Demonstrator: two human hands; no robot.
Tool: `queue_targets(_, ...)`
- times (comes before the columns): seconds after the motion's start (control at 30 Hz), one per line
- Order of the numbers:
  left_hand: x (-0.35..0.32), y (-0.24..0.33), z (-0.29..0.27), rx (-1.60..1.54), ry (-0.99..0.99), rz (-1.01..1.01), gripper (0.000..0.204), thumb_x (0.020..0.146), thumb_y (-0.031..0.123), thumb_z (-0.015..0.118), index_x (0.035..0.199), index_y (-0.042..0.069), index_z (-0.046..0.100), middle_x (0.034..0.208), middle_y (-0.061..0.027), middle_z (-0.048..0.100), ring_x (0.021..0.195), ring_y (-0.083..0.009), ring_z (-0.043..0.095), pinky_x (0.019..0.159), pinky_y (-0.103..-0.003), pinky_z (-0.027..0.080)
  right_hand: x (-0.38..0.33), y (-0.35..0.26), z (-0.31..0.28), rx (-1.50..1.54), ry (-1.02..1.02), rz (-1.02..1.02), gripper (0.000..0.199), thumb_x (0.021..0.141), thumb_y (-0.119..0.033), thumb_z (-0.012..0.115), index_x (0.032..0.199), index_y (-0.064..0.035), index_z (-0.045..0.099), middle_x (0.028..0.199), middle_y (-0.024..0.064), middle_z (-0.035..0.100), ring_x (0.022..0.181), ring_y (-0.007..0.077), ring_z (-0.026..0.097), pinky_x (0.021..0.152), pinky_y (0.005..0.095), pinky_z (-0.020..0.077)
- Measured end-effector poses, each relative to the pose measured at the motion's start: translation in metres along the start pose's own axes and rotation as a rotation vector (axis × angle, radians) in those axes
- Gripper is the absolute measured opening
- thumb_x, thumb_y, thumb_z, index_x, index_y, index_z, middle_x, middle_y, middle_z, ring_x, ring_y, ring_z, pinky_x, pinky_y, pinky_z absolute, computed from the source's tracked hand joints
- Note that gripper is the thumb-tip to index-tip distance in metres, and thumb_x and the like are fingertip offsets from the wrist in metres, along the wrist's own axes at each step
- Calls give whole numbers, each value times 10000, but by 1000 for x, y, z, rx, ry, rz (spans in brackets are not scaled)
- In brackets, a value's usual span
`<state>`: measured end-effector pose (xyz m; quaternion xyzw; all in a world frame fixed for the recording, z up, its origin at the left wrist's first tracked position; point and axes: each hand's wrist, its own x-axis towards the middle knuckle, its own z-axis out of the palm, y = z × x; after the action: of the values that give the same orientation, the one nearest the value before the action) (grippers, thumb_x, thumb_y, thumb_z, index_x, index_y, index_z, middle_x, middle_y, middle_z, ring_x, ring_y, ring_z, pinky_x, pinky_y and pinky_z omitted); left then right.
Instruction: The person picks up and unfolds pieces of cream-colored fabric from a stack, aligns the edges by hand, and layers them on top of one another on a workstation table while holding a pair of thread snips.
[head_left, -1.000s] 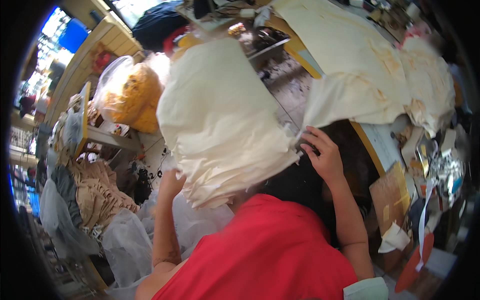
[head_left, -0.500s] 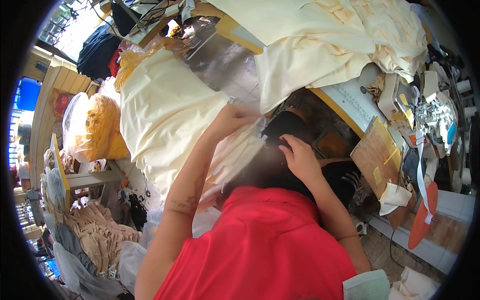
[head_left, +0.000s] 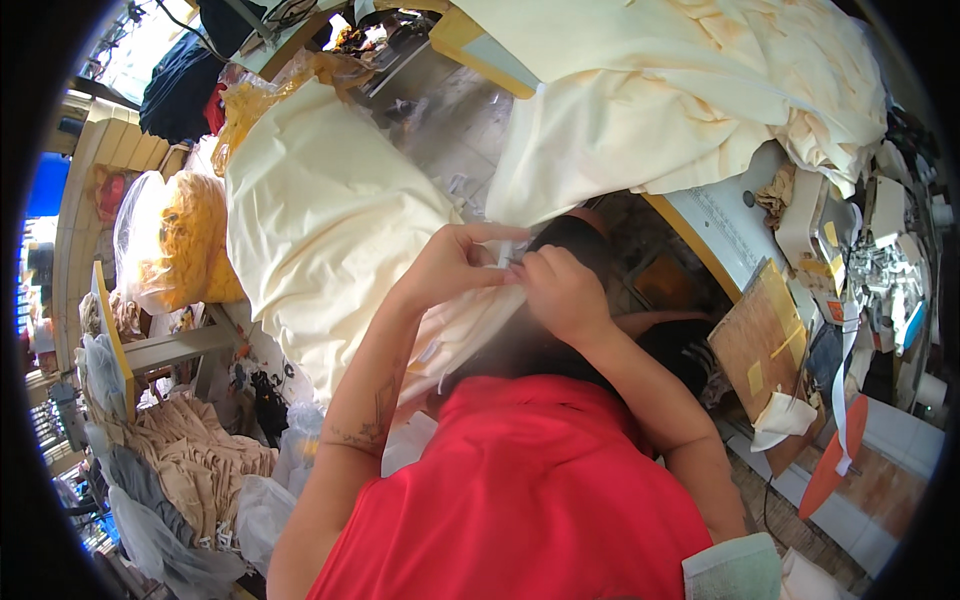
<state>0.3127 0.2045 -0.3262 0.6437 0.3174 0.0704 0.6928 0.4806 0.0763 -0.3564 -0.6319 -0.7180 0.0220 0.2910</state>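
Cream fabric [head_left: 320, 210] lies in a large pile to the left of my lap, its near edge gathered under my hands. My left hand [head_left: 455, 265] is closed on that edge, thumb and fingers pinching a small white piece of it. Fingertips meeting the left ones, my right hand [head_left: 565, 295] pinches at the same spot; what is between its fingers is too small to make out. More cream cloth [head_left: 620, 120] drapes from the sewing table on the right and hangs down close beyond my hands.
At the right stands a sewing machine [head_left: 885, 250] with a white tape running to an orange disc [head_left: 835, 455]. A wooden board [head_left: 755, 330] leans below the table. Clear bags of yellow cloth [head_left: 175, 240] and stacked beige pieces [head_left: 195, 460] lie at the left.
My right hand has moved up and left to meet my left hand, its fingers now pinched together. The view has shifted slightly.
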Motion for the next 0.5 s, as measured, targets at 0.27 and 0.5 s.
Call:
queue_targets(0.27,-2,8,4,6,29,66,415,798,43,814,1199,18,710,828,37,672,657,-4,524,595,-203,418,-24,1,-5,52,27,80,140,898,-168,658,871,-68,564,806,94,554,700,278,624,584,401,525)
queue_targets(0.5,51,-18,19,98,389,155,345,954,229,698,715,-20,690,679,-56,678,663,-102,648,612,-257,472,-26,1,-91,185,337,419,229,853,-120,734,1043,-34,639,910,133,670,784,317,671,643,391,552)
